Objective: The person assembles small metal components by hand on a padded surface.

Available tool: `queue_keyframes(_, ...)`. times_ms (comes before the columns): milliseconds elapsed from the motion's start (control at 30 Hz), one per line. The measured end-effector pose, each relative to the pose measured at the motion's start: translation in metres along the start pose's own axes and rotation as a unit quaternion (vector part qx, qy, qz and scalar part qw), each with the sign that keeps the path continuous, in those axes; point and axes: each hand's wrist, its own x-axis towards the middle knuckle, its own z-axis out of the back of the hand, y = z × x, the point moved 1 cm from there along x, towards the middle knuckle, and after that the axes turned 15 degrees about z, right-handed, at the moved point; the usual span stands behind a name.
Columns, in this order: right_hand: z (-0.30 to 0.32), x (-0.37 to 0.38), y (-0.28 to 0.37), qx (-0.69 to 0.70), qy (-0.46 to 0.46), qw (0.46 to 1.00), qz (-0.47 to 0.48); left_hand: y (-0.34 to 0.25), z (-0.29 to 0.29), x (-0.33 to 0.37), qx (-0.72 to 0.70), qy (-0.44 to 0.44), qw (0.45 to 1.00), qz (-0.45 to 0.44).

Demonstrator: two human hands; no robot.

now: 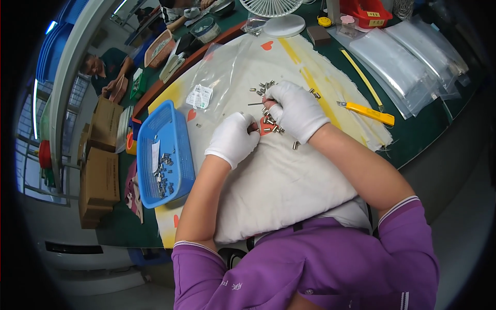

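Observation:
Both hands wear white gloves with bare fingertips. My right hand is closed in a pinch on a thin dark metal rod, whose end sticks out to the left. Around and below its fingertips lie small shiny metal cylinders in a loose pile on the white cloth. To the left of the pile, my left hand is curled with thumb and fingers together. What it holds, if anything, is too small to make out. One lone cylinder rests below my right hand.
A blue basket with metal parts and a paper slip stands left. Past my hands lie a clear plastic bag and a white fan. At right are a yellow utility knife and stacked clear bags. Other people sit farther off.

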Motion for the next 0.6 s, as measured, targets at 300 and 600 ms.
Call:
queue_keyframes(300, -0.001, -0.008, 0.021, 0.091, 0.089, 0.991, 0.029, 0.034, -0.023, -0.022, -0.427, -0.04, 0.9, 0.073)
queue_keyframes(600, -0.008, -0.011, 0.023, 0.053, 0.175, 0.981, 0.063, 0.027, -0.037, -0.04, -0.384, -0.056, 0.921, 0.043)
